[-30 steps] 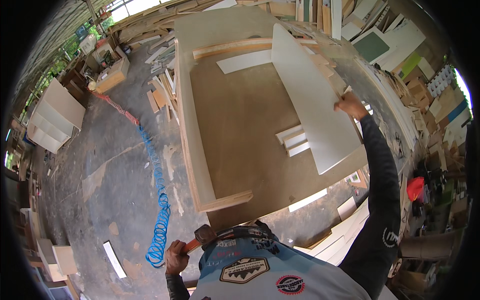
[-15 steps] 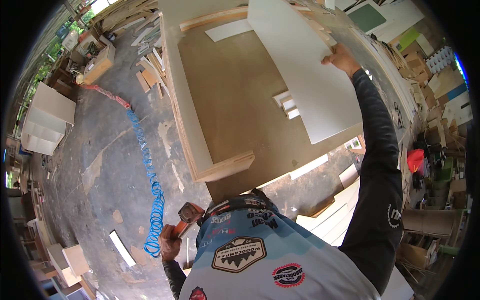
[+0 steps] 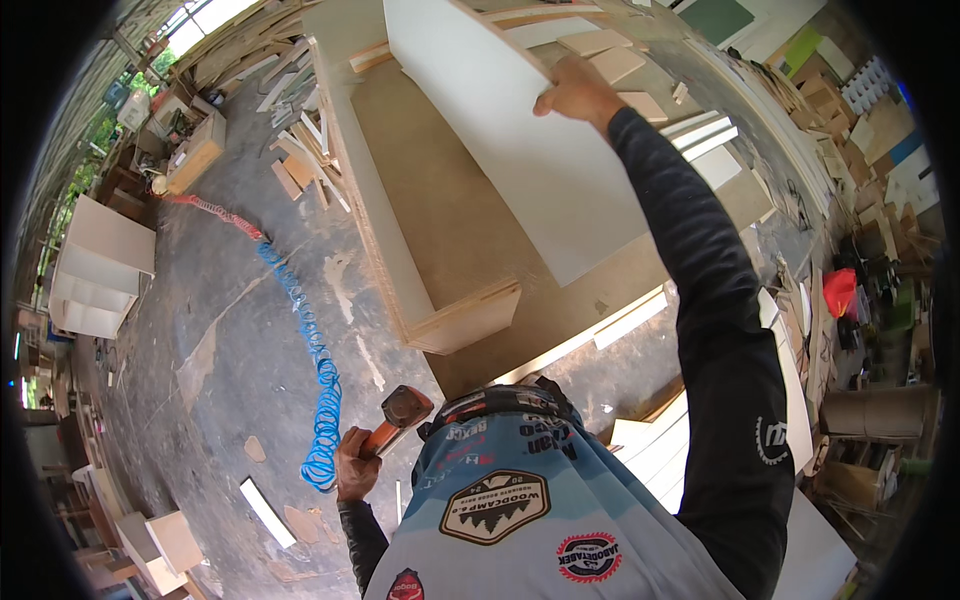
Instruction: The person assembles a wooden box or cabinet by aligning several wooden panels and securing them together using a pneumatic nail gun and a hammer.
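**Two hands, one panel, one nail gun**

One white panel leans tilted over the open plywood cabinet; our right hand clamps its upper edge. Our left hand is wrapped around an orange nail gun, beside the blue coiled hose. Bare concrete floor lies open on the left; offcuts crowd the right.

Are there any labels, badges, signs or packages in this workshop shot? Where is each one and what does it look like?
Shield-shaped badge: middle of the person's shirt, dark with cream edging and a tree outline.
Round patch: lower on the shirt, red and white.
Small white emblem: on the black sleeve, roughly circular.
Cardboard boxes: right edge, brown, among the clutter.
No screens or wall signs that I can make out.
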Motion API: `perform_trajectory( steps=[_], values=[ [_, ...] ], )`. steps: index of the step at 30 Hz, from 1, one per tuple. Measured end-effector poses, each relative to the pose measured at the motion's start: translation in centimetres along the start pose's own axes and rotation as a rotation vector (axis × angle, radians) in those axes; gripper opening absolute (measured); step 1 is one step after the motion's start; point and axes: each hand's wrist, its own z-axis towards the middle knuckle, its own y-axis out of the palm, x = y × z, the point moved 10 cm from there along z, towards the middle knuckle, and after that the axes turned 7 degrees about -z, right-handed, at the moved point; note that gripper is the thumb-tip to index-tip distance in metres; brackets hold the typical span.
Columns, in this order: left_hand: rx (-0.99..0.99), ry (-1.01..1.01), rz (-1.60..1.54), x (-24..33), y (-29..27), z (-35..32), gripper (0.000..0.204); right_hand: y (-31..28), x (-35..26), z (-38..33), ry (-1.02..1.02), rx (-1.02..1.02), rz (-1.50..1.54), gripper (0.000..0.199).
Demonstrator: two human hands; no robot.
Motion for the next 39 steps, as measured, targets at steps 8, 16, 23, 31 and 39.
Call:
perform_trajectory(
  steps=[8, 16, 23, 31, 39],
  values=[
    [0.023, -0.016, -0.028, -0.8, 0.6, -0.6, 0.038, 6.5, -3.2, -0.3, 0.074, -0.058, -0.006, 0.043],
    [0.017, -0.008, -0.038, -1.9, 0.3, -1.0, 0.041, 7.7, -4.9, -1.5, 0.117, -0.047, -0.020, 0.030],
    [-0.066, 0.035, 0.039, 0.3, 0.9, 0.5, 0.042, 8.1, -7.4, -2.5, 0.097, -0.008, -0.019, 0.028],
    [-0.102, 0.113, 0.069, 2.5, 2.5, 1.2, 0.041, 8.2, -10.0, -4.0, 0.223, -0.134, 0.033, 0.028],
    [-0.111, 0.108, 0.088, 2.9, 2.6, 1.5, 0.036, 7.9, -10.3, -4.5, 0.259, -0.122, 0.080, 0.027]
  ],
)
